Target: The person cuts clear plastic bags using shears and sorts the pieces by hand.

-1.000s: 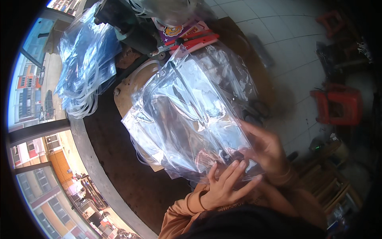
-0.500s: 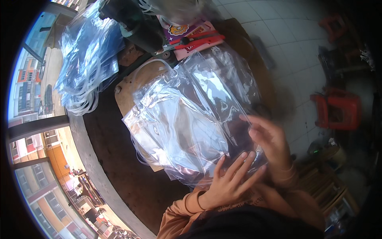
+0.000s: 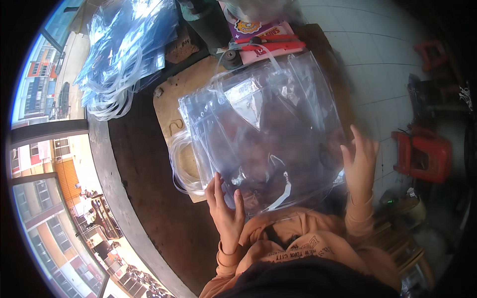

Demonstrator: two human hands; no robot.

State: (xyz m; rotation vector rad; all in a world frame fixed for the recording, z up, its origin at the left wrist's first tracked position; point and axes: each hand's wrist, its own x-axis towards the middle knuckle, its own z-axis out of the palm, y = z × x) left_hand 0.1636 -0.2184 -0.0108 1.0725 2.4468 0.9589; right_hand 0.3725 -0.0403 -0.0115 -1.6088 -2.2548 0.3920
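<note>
A clear plastic bag lies nearly flat in front of me, on top of other clear bags on a wooden board. A thin clear handle loop stands out past its far edge. More whitish handle loops stick out at the left of the stack. My left hand is at the bag's near left corner, thumb and fingers apart, fingertips at the plastic. Just beyond the right edge, my right hand is raised with its fingers spread, holding nothing.
A heap of clear bags with tube handles sits at the far left. Beyond the board stand a dark green machine part and a red-handled tool on a pink and purple package. Red stools are on the tiled floor at right.
The crumpled top bag now lies flatter and squarer on the stack. My left hand has moved left to the near corner; my right hand has let go of the edge and moved right. The view has shifted.
</note>
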